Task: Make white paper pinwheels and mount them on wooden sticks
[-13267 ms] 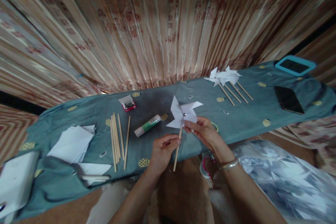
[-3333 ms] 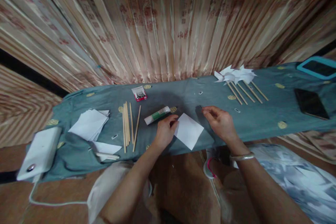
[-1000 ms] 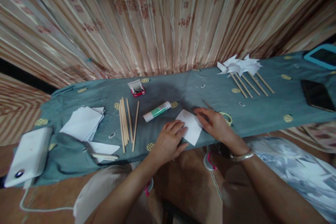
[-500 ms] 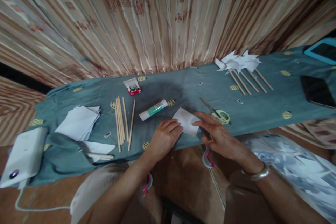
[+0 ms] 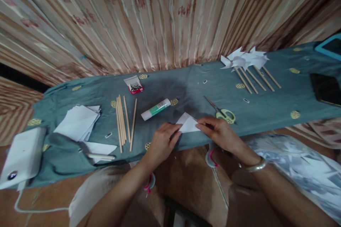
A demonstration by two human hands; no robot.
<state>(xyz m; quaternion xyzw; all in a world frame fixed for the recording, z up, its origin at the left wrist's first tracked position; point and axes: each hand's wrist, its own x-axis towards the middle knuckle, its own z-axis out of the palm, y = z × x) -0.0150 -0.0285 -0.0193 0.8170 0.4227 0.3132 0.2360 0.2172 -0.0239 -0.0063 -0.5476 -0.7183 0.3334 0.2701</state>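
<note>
A white sheet of paper (image 5: 188, 124), folded over into a triangle, lies at the near edge of the cloth-covered table. My left hand (image 5: 164, 142) pinches its left corner between thumb and fingers. On the other side, my right hand (image 5: 220, 131) pinches the right corner; a bracelet circles that wrist. Just beyond the right hand rest scissors (image 5: 220, 111) with yellow-green handles, blades pointing away to the left. A glue stick (image 5: 156, 109) with a green label lies beyond my left hand.
Wooden sticks (image 5: 122, 122), a red box of metal pins (image 5: 135, 87) and a paper stack (image 5: 77, 122) are on the left. Finished paper pinwheels (image 5: 243, 58) lie back right, near a dark phone (image 5: 325, 88). A white power bank (image 5: 23, 156) sits far left; a plastic bag (image 5: 298, 170) stands lower right.
Earlier my hands held a pinwheel, which now lies with the others. A flat square sheet took its place and has been folded into a triangle. The scissors left my right hand.
</note>
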